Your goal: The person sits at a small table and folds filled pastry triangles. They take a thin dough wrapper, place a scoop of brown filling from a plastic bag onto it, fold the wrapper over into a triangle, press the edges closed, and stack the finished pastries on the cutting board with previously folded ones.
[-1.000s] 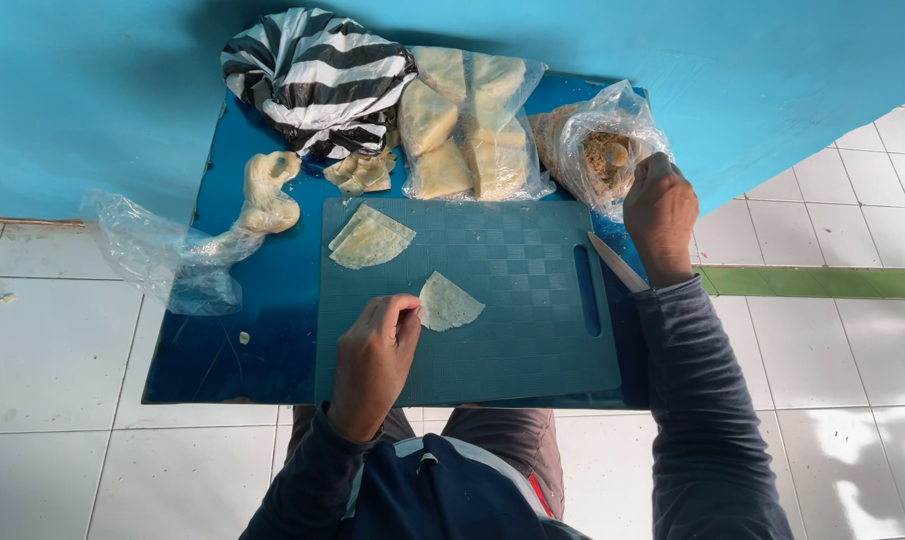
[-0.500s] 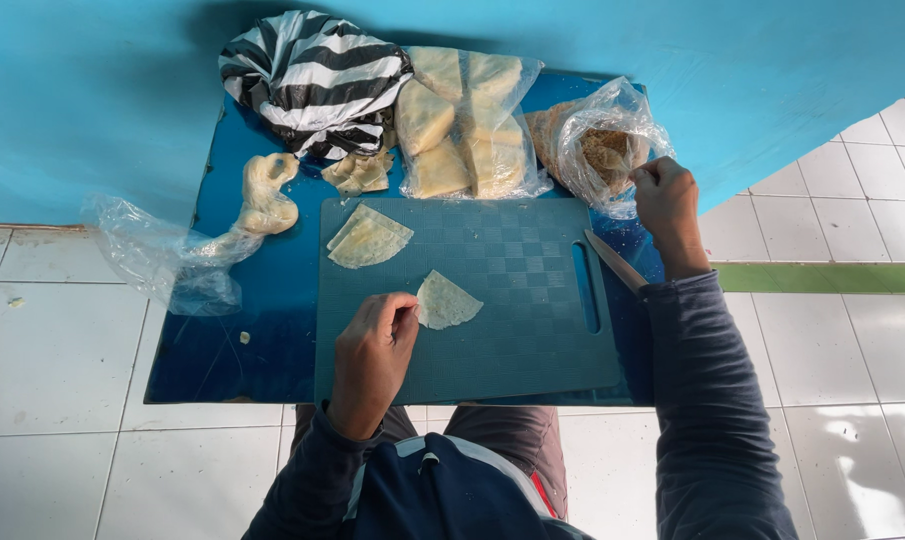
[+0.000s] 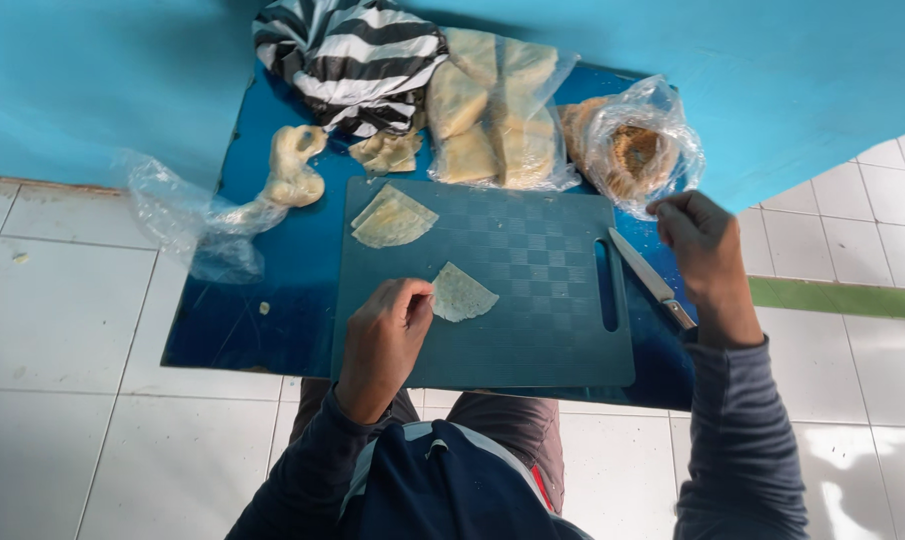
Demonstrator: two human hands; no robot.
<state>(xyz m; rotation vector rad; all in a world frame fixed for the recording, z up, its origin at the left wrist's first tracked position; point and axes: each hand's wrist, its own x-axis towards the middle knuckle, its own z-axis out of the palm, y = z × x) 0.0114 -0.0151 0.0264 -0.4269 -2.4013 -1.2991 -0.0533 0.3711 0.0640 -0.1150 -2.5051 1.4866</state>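
A dark teal cutting board [image 3: 532, 330] lies on a low blue table [image 3: 262, 320]. My left hand [image 3: 384, 338] rests on the board and pinches the left edge of a thin wedge of pale dough [image 3: 462, 294]. My right hand [image 3: 704, 248] hovers off the board's right side with its fingers curled together; whether they hold anything is hidden. It is just below a clear bag of brown filling [image 3: 632, 150]. Under that hand, on the table, lies a knife [image 3: 650, 280]. Two folded dough wedges [image 3: 392, 216] are stacked at the board's far left corner.
Behind the board are a black-and-white striped cloth [image 3: 347, 55], a clear bag of flat dough sheets [image 3: 492, 110], small dough scraps [image 3: 387, 152], and a dough lump [image 3: 294, 165] on crumpled plastic [image 3: 187, 220]. A blue wall stands behind and white floor tiles [image 3: 72, 350] lie around.
My right hand has drawn back from the bag of brown filling toward me, fingers still bunched. My left hand and the dough wedge stay in place.
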